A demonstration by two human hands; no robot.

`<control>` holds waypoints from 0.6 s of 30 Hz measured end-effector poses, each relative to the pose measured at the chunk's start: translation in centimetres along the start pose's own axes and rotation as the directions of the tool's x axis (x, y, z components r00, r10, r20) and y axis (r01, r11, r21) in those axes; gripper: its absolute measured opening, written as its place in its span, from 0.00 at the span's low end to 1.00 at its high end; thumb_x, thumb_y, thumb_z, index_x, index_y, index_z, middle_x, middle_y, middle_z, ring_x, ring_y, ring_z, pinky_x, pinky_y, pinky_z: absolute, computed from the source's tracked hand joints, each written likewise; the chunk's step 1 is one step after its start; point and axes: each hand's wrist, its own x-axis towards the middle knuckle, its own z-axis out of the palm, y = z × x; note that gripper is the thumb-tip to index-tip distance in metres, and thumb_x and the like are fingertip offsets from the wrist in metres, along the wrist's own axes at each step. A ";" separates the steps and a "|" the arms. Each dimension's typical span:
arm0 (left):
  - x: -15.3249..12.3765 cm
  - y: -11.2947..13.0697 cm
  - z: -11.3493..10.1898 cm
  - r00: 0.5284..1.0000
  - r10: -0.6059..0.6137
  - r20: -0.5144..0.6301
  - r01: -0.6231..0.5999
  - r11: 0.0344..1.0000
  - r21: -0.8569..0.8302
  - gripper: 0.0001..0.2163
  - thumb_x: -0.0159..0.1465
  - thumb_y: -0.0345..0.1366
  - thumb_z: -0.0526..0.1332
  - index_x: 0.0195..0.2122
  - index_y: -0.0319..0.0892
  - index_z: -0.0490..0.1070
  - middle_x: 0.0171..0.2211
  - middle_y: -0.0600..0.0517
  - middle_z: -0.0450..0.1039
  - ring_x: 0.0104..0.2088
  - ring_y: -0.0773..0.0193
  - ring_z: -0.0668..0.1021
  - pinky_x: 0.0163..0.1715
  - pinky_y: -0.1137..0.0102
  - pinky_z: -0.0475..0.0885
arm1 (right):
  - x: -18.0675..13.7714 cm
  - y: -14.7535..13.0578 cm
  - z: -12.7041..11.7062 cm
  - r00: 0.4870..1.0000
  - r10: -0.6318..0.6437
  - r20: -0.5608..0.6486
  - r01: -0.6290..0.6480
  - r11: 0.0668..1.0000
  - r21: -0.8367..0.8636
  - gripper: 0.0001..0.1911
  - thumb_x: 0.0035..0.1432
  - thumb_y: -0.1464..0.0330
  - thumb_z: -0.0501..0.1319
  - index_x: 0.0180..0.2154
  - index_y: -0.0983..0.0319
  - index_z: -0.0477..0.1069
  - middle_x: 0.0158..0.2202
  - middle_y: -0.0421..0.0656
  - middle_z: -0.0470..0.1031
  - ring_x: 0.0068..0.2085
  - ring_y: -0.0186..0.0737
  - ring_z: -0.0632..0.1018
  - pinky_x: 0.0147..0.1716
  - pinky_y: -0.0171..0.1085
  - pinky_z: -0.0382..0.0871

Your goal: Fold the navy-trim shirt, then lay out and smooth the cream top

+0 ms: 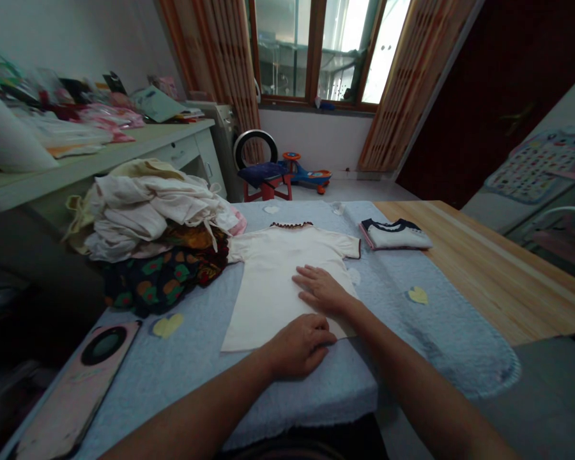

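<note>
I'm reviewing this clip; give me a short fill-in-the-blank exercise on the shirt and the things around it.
1. The person's ____ hand is the one nearer the collar of the spread shirt.
2. The clothes pile lies to the ____ of the spread shirt.
3. The heart beside the phone is coloured ____.

Missing words: right; left; yellow.

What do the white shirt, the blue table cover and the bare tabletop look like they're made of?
White shirt: matte fabric, perhaps cotton knit; it lies smooth without shine. Blue cover: soft-looking matte textile, maybe quilted, judging by its puckered surface and stitched edge. Tabletop: smooth wood or wood-look laminate, given the grain-like streaks; I can't tell which.
</note>
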 end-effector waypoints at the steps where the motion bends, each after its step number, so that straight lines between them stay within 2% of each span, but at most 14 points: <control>1: 0.0 0.0 0.0 1.000 -0.003 -0.003 0.003 1.000 -0.013 0.13 0.63 0.30 0.59 0.49 0.42 0.74 0.43 0.47 0.72 0.43 0.59 0.73 0.46 0.65 0.69 | 0.1 0.2 -0.1 0.999 0.032 0.007 -0.032 0.999 -0.034 0.27 0.66 0.60 0.55 0.64 0.58 0.61 0.68 0.48 0.55 0.68 0.51 0.56 0.64 0.52 0.51; 5: 0.1 -0.4 0.1 0.999 -0.023 -0.035 0.019 0.992 -0.121 0.12 0.65 0.29 0.56 0.46 0.43 0.75 0.41 0.48 0.72 0.42 0.61 0.75 0.46 0.67 0.70 | 0.5 0.9 -0.3 0.988 0.154 -0.016 -0.155 0.980 -0.126 0.29 0.67 0.58 0.52 0.65 0.61 0.58 0.69 0.50 0.54 0.68 0.53 0.56 0.64 0.52 0.51; 9: 0.3 -1.5 0.1 0.974 -0.139 -0.180 0.101 0.973 -0.207 0.14 0.64 0.24 0.53 0.45 0.42 0.74 0.41 0.50 0.74 0.42 0.64 0.76 0.47 0.69 0.71 | 0.6 0.9 0.1 0.970 0.207 -0.126 -0.225 0.962 -0.153 0.24 0.67 0.62 0.53 0.61 0.64 0.63 0.66 0.53 0.60 0.66 0.50 0.60 0.63 0.50 0.53; 11: 0.3 -2.3 -0.1 0.947 -0.211 -0.240 0.190 0.976 -0.109 0.15 0.63 0.23 0.53 0.45 0.41 0.74 0.42 0.49 0.75 0.44 0.62 0.75 0.48 0.66 0.71 | 0.5 0.8 0.2 0.962 0.197 -0.192 -0.227 0.962 -0.153 0.20 0.66 0.66 0.54 0.57 0.65 0.67 0.62 0.54 0.65 0.63 0.47 0.64 0.62 0.46 0.55; 14: 0.1 -3.4 -0.6 0.927 -0.286 -0.242 0.325 0.935 0.143 0.13 0.66 0.27 0.54 0.48 0.42 0.74 0.49 0.47 0.75 0.50 0.57 0.74 0.53 0.60 0.68 | 0.4 0.7 0.2 0.943 0.204 -0.264 -0.244 0.961 -0.130 0.15 0.64 0.70 0.55 0.51 0.64 0.71 0.57 0.52 0.70 0.58 0.45 0.68 0.59 0.43 0.58; 18: -0.5 -4.6 -0.7 0.914 -0.370 -0.168 0.406 0.847 0.343 0.20 0.69 0.40 0.54 0.62 0.47 0.63 0.66 0.48 0.60 0.66 0.51 0.60 0.63 0.50 0.54 | 0.3 0.5 -0.1 0.920 0.241 -0.308 -0.289 0.950 -0.120 0.11 0.64 0.71 0.55 0.45 0.62 0.74 0.52 0.49 0.73 0.53 0.45 0.70 0.55 0.42 0.60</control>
